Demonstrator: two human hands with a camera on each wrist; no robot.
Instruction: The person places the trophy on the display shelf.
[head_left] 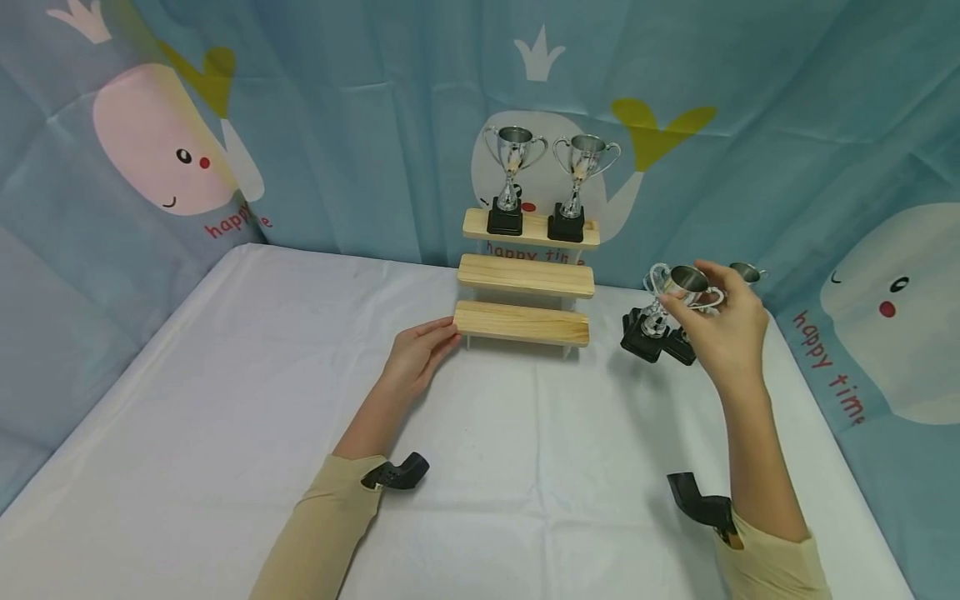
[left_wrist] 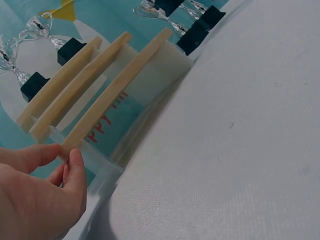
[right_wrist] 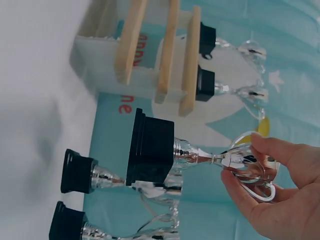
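A three-tier wooden display stand is near the back of the table. My left hand pinches the left end of its lowest shelf between thumb and fingers. On the top shelf stand two silver trophy cups with black bases, side by side. To the right of the stand, my right hand grips another silver trophy by its cup, with the black base hanging off the table. Two more trophies stand behind the held one, partly hidden by it and by my hand in the head view.
The white cloth-covered table spreads in front of and left of the stand. A blue curtain with printed whales hangs right behind the table and along both sides. The stand's middle and lowest shelves show bare wood.
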